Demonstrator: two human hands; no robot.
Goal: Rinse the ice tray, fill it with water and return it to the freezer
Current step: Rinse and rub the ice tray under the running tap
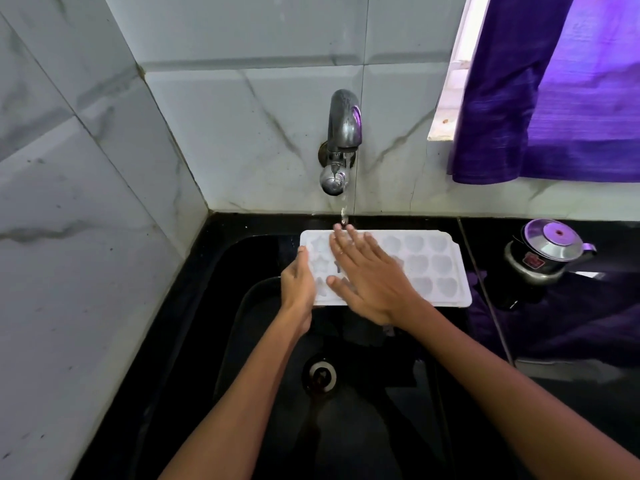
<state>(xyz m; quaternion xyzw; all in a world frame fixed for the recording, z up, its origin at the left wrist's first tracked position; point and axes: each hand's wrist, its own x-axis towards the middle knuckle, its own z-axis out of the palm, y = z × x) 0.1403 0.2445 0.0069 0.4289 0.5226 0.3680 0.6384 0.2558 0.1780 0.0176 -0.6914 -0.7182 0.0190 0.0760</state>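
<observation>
A white plastic ice tray (429,265) sits level over the black sink (242,341) under the running steel tap (341,133). The left hand (298,289) grips its left end; the right hand (367,275) lies flat, seemingly on its cells.

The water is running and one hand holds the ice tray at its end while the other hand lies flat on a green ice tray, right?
Nearly. The ice tray is white, not green, as the head view shows. The rest holds: water runs, the left hand holds its end and the right hand lies flat on it.

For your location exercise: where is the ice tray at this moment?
In the head view, the white ice tray is held over the black sink, under the running tap. The left hand grips its left end; the right hand lies flat on it.
</observation>
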